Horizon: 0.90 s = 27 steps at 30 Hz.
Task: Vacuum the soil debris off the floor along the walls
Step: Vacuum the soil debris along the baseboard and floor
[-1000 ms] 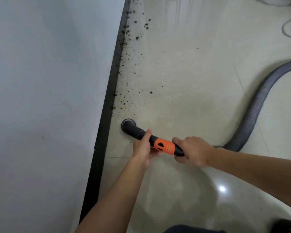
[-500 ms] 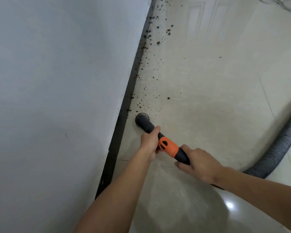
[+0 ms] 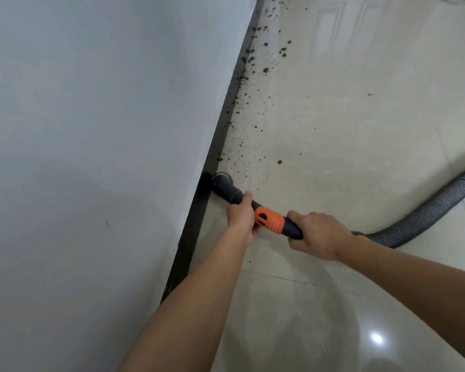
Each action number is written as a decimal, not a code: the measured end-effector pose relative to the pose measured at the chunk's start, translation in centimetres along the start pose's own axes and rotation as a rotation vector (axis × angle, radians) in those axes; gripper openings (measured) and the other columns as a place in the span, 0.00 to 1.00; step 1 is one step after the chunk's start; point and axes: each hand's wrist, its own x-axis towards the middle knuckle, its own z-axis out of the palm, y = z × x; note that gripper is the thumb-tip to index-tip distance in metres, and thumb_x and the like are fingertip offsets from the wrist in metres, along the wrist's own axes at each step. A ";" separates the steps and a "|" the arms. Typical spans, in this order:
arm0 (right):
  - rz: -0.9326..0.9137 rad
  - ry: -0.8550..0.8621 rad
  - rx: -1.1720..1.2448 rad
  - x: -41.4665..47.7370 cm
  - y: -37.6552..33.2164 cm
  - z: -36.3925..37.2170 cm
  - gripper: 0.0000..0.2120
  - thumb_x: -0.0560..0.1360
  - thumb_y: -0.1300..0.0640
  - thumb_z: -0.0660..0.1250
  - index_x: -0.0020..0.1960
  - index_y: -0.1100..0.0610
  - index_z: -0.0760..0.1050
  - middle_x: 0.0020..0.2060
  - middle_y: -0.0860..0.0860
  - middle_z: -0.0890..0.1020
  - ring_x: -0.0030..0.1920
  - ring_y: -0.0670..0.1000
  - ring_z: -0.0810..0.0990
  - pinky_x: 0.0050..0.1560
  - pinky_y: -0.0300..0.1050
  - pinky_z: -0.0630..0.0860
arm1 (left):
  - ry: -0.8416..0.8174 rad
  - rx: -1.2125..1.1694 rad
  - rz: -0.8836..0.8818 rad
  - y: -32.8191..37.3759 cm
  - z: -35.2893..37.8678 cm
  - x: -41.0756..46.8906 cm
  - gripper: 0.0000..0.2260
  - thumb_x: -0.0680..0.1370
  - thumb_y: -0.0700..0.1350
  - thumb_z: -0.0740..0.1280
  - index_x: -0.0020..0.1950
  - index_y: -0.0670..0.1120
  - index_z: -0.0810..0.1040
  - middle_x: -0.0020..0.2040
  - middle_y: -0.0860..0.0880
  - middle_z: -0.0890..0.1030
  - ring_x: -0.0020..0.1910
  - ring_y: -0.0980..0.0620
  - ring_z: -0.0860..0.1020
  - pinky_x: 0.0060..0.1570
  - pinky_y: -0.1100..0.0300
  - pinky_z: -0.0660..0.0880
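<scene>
Glossy cream floor [image 3: 333,304] fills the bottom of the frame, with a bright glare spot [image 3: 377,338] at lower right and a grout line running under the forearms. At mid-frame the left hand [image 3: 240,216] is wrapped round the dark vacuum tube [image 3: 232,194] just ahead of its orange collar [image 3: 270,220]. The right hand [image 3: 317,232] is clenched on the tube behind the collar. The tube's round mouth sits on the tile just beside the black baseboard [image 3: 191,245], below the pale wall [image 3: 91,157] that fills the left half. A ribbed grey hose [image 3: 427,208] trails to the right edge. Beyond the mouth, soil debris [image 3: 265,70] speckles the tile along the baseboard up to top centre.
</scene>
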 end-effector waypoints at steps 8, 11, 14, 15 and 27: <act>0.038 0.040 0.012 0.4 -1.7 0.8 0.13 0.75 0.47 0.63 0.54 0.53 0.64 0.42 0.52 0.78 0.37 0.55 0.71 0.37 0.46 0.65 | 0.021 0.083 0.061 0.6 -0.3 1.6 0.17 0.80 0.55 0.62 0.59 0.43 0.69 0.44 0.44 0.78 0.40 0.47 0.78 0.39 0.53 0.78; 0.075 0.039 0.078 -0.9 -3.3 1.1 0.13 0.75 0.48 0.63 0.52 0.52 0.62 0.43 0.54 0.78 0.38 0.56 0.71 0.38 0.46 0.65 | 0.034 0.157 0.040 0.7 -0.7 1.2 0.17 0.79 0.54 0.62 0.60 0.43 0.70 0.43 0.44 0.78 0.40 0.47 0.78 0.35 0.56 0.75; 0.099 -0.012 0.046 -5.2 -3.0 2.6 0.14 0.76 0.47 0.61 0.56 0.52 0.63 0.46 0.53 0.80 0.43 0.57 0.78 0.38 0.46 0.65 | -0.012 0.228 -0.013 -2.8 -0.8 -1.2 0.16 0.79 0.54 0.62 0.57 0.43 0.70 0.44 0.43 0.80 0.41 0.46 0.79 0.37 0.55 0.77; 0.122 -0.013 0.039 -6.5 -2.3 3.0 0.14 0.76 0.46 0.60 0.57 0.51 0.63 0.47 0.53 0.81 0.45 0.57 0.79 0.38 0.46 0.65 | -0.047 0.249 -0.015 -3.8 -0.2 -1.8 0.16 0.79 0.55 0.62 0.58 0.43 0.70 0.44 0.43 0.80 0.41 0.46 0.79 0.37 0.56 0.77; 0.106 -0.032 0.004 -10.5 -2.3 4.4 0.15 0.76 0.47 0.60 0.58 0.52 0.64 0.51 0.54 0.81 0.49 0.60 0.80 0.40 0.47 0.64 | -0.011 0.229 -0.020 -7.4 -0.6 -4.8 0.16 0.78 0.54 0.64 0.55 0.42 0.73 0.45 0.42 0.81 0.43 0.43 0.81 0.49 0.46 0.80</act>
